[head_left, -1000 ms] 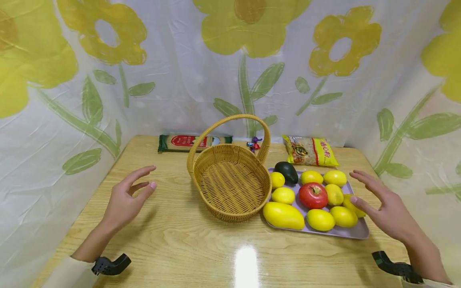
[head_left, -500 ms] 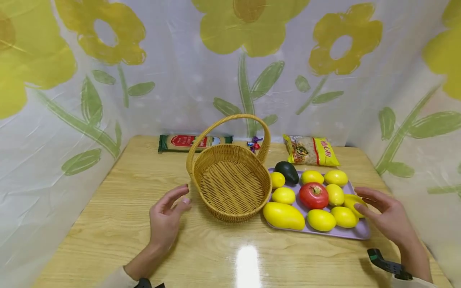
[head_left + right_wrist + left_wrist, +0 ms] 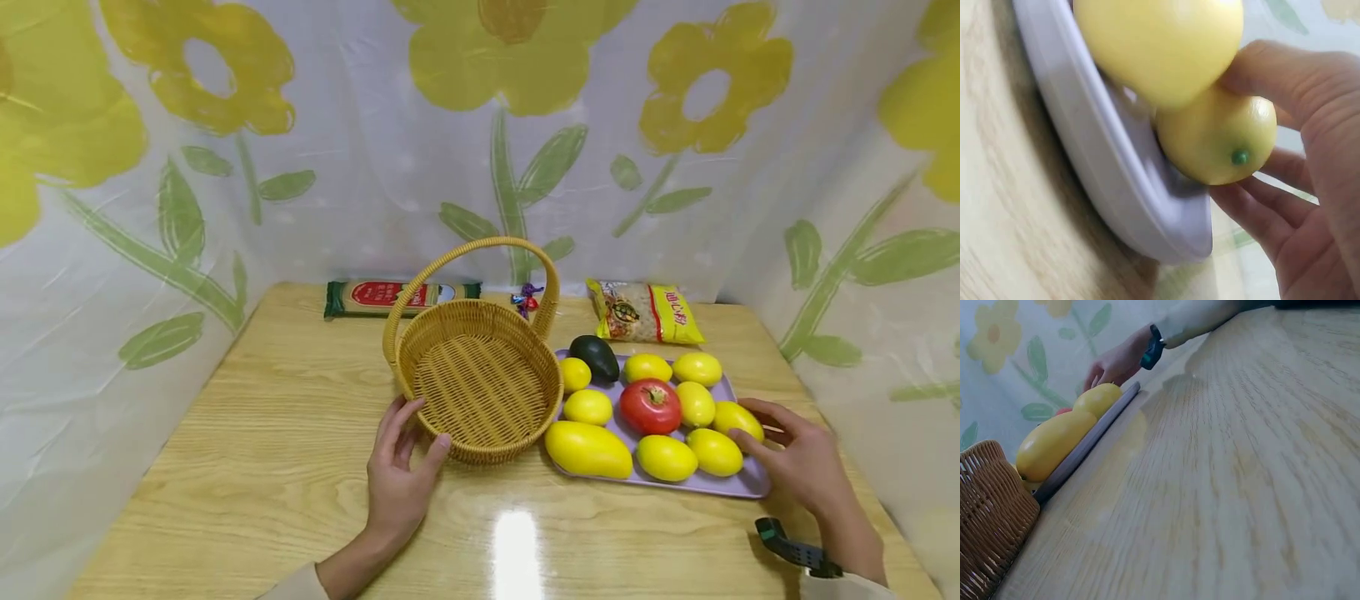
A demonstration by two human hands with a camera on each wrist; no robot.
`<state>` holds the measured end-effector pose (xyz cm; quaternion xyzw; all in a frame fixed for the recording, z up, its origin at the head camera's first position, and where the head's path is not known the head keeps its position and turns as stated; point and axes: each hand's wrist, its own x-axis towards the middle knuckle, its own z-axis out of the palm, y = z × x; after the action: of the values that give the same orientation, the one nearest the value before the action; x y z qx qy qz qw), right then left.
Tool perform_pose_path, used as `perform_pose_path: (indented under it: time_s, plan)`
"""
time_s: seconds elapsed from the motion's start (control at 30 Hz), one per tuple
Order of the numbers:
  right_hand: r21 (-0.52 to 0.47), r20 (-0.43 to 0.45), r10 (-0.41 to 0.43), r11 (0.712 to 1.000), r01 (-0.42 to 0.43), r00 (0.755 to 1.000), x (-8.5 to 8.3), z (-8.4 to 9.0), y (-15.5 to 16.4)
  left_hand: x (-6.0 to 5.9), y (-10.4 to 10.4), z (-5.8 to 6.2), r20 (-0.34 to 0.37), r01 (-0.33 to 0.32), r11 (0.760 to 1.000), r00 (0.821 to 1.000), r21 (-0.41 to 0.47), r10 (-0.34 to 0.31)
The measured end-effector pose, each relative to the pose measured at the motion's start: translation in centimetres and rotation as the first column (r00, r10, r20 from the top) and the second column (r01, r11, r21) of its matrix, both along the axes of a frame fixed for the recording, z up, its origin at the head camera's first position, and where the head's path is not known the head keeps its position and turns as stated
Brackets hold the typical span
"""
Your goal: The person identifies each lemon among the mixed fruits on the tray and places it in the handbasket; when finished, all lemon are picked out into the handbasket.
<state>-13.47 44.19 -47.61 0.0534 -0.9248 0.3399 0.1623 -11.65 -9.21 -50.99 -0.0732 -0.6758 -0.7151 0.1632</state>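
From the head camera, the person's left hand (image 3: 401,475) is resting against the near left wall of the round woven wicker basket with an arched handle (image 3: 480,379), thumb and fingers spread loosely along the weave rather than clamped round it. Just right of that basket, a flat lilac plastic tray (image 3: 738,483) is lying, touching the basket's wall. The right hand (image 3: 798,454) is curling round the small yellow lemon (image 3: 738,419) at the tray's far right edge, the side away from the basket. A round red tomato (image 3: 651,406), a dark green avocado (image 3: 596,357) and a long yellow mango (image 3: 587,448) are sitting on the tray nearer the basket.

From the left wrist camera, the basket's (image 3: 988,522) brown weave is filling the lower left corner, with the mango (image 3: 1054,445) and tray edge (image 3: 1085,448) just beyond it; the left hand itself is not showing here.

From the right wrist camera, the right hand's (image 3: 1310,187) thumb and fingers are pinching the lemon (image 3: 1219,140) above the tray's corner (image 3: 1147,206), the lemon touching another yellow fruit beside it.
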Motion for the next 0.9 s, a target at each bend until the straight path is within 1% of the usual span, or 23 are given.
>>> perform_pose_path:
  time_s: [0.13, 0.23, 0.3, 0.33, 0.37, 0.4, 0.43, 0.47, 0.5, 0.53, 0.57, 0.6, 0.67, 0.73, 0.77, 0.83, 0.9]
  plan:
    - [0.038, 0.023, 0.019, 0.999, -0.02, 1.0, 0.0, -0.1, 0.1, -0.1, 0.1, -0.1, -0.026, 0.014, 0.999, 1.0, 0.03, -0.014]
    - [0.029, 0.028, 0.006, 1.0, -0.007, 1.0, 0.0, -0.1, 0.2, -0.2, 0.1, -0.2, -0.05, 0.01, 1.0, 0.999, 0.026, -0.009]
    - [-0.026, 0.007, -0.014, 1.0, 0.014, 1.0, 0.1, 0.0, 0.0, -0.3, 0.1, -0.3, -0.059, 0.004, 1.0, 0.998, 0.02, -0.003]
    - [-0.076, -0.008, -0.026, 0.997, 0.025, 1.0, 0.3, 0.3, -0.1, -0.4, 0.1, -0.3, -0.061, 0.002, 1.0, 0.998, 0.018, -0.001]
    - [-0.165, -0.026, -0.028, 0.986, 0.024, 0.999, 0.5, 0.6, -0.4, -0.4, 0.1, -0.3, -0.059, 0.0, 1.0, 0.998, 0.014, 0.001]
    - [-0.275, -0.048, -0.02, 0.961, 0.005, 0.999, 0.7, 1.0, -0.6, -0.4, 0.1, -0.4, -0.058, 0.0, 1.0, 0.998, 0.015, 0.001]
    - [-0.379, -0.081, -0.002, 0.925, -0.029, 0.997, 0.9, 1.5, -1.0, -0.4, 0.1, -0.4, -0.057, 0.001, 1.0, 0.998, 0.017, 0.0]
    - [-0.472, -0.121, 0.023, 0.878, -0.078, 0.992, 1.0, 2.0, -1.5, -0.4, 0.1, -0.4, -0.058, 0.001, 1.0, 0.998, 0.018, 0.0]
    - [-0.546, -0.155, 0.055, 0.828, -0.131, 0.986, 1.2, 2.6, -1.9, -0.4, 0.1, -0.4, -0.058, 0.001, 1.0, 0.998, 0.02, 0.0]
    - [-0.599, -0.186, 0.092, 0.778, -0.187, 0.978, 1.3, 3.1, -2.4, -0.4, 0.2, -0.4, -0.06, 0.0, 1.0, 0.998, 0.021, 0.001]
    - [-0.633, -0.209, 0.138, 0.735, -0.242, 0.968, 1.3, 3.7, -2.9, -0.5, 0.2, -0.4, -0.06, 0.0, 1.0, 0.998, 0.021, 0.002]
    - [-0.633, -0.222, 0.181, 0.721, -0.283, 0.958, 1.3, 4.3, -3.5, -0.5, 0.2, -0.4, -0.063, 0.0, 1.0, 0.998, 0.023, 0.001]
    - [-0.595, -0.218, 0.268, 0.725, -0.346, 0.938, 1.0, 5.6, -5.0, -0.5, 0.2, -0.4, -0.065, -0.001, 1.0, 0.998, 0.021, 0.002]
    - [-0.552, -0.225, 0.379, 0.71, -0.438, 0.898, 0.4, 7.1, -6.7, -0.5, 0.1, -0.3, -0.065, 0.0, 1.0, 0.998, 0.015, 0.001]
    - [-0.524, -0.219, 0.425, 0.708, -0.473, 0.878, 0.0, 7.8, -7.6, -0.5, 0.1, -0.4, -0.065, 0.0, 1.0, 0.998, 0.012, 0.001]
    - [-0.47, -0.208, 0.525, 0.686, -0.555, 0.825, -0.8, 9.3, -9.7, -0.4, 0.1, -0.4, -0.065, 0.0, 1.0, 0.998, 0.012, 0.001]
    - [-0.419, -0.19, 0.616, 0.653, -0.631, 0.764, -1.8, 10.5, -11.9, -0.4, 0.0, -0.4, -0.065, 0.0, 1.0, 0.998, 0.014, 0.001]
